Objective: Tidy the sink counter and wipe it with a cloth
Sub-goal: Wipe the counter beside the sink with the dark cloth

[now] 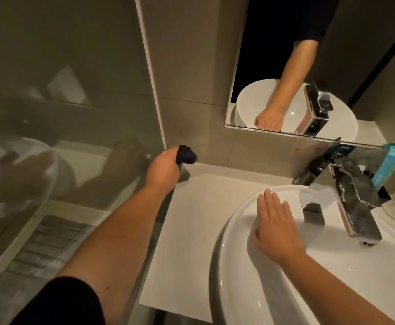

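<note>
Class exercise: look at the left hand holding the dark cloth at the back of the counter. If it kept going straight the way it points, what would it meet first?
Probably the tiled back wall. The left hand aims the dark cloth at the counter's far corner, and nothing shows between cloth and wall, though depth is uncertain.

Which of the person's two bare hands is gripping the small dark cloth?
The left hand, closed around the small dark cloth at the counter's back corner. The right hand lies flat and empty on the white basin's rim.
</note>
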`<action>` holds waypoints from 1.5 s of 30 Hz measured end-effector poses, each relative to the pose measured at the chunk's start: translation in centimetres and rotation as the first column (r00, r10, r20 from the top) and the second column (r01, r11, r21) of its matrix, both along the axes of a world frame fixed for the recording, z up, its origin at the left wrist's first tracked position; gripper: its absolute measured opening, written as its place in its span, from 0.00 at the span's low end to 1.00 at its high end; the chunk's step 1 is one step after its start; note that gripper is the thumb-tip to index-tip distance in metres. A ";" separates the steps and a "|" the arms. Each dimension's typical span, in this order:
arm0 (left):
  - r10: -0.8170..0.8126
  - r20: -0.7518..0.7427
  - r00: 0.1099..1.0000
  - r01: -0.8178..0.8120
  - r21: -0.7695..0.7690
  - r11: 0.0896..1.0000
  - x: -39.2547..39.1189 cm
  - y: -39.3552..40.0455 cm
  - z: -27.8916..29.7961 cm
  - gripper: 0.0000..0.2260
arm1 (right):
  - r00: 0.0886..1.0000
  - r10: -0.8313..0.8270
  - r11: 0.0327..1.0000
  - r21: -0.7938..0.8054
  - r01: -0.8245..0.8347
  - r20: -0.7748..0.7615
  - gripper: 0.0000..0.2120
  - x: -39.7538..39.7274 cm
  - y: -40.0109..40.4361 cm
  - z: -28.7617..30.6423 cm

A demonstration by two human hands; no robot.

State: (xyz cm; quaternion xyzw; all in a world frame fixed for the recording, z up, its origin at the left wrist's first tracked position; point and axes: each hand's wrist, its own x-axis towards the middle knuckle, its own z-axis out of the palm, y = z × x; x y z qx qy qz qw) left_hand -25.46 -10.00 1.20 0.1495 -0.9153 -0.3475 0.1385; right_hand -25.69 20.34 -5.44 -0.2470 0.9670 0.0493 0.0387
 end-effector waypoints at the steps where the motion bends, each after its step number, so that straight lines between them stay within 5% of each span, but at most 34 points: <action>1: -0.017 -0.015 1.000 0.016 -0.039 0.999 -1.0 -0.1 -0.5 0.28 | 1.000 0.004 1.000 -0.007 -0.004 -0.018 0.39 -0.1 0.1 -0.4; 6: -0.020 0.076 0.997 0.041 -0.291 0.956 -4.6 -0.5 -5.3 0.27 | 0.992 0.014 0.999 -0.032 -0.018 -0.124 0.38 -0.4 0.1 -1.5; 10: -0.278 0.266 0.923 0.362 -0.359 0.860 -3.9 0.6 -9.4 0.25 | 0.988 -0.002 0.996 -0.087 -0.012 -0.157 0.34 -0.4 0.0 -2.0; 17: -0.379 0.373 0.847 0.508 -0.360 0.783 -0.4 0.3 -9.4 0.25 | 0.988 0.002 0.996 -0.085 -0.016 -0.155 0.36 -0.5 0.1 -2.2; 32: -0.265 0.405 0.875 0.408 -0.321 0.855 27.9 6.8 -10.5 0.25 | 0.999 0.020 0.999 -0.026 -0.019 0.045 0.39 0.2 0.0 0.5; 35: -0.223 0.403 0.887 0.329 -0.217 0.919 31.1 8.5 -10.6 0.26 | 0.994 0.032 0.999 -0.005 -0.031 0.105 0.40 0.1 0.3 1.4; 38: -0.143 0.426 0.894 0.075 0.172 0.982 33.3 10.9 -9.4 0.21 | 0.986 0.049 0.998 0.018 -0.052 0.159 0.40 0.0 0.6 2.3; 39: -0.065 0.452 0.890 -0.135 0.396 0.908 33.5 11.9 -8.4 0.18 | 0.984 0.056 0.998 0.023 -0.060 0.168 0.40 0.0 0.7 2.4; 41: 0.119 0.511 0.851 -0.505 0.735 0.452 33.2 13.2 -7.1 0.13 | 0.980 0.069 0.997 0.030 -0.075 0.186 0.40 -0.1 1.0 2.6; 43: 0.219 0.580 0.784 -0.600 0.800 0.029 32.6 13.6 -5.5 0.10 | 0.978 0.081 0.995 0.034 -0.089 0.191 0.41 -0.2 1.2 2.5; 45: 0.251 0.587 0.769 -0.582 0.807 -0.105 31.2 13.1 -3.6 0.10 | 0.980 0.088 0.995 0.030 -0.095 0.179 0.41 -0.3 1.3 2.2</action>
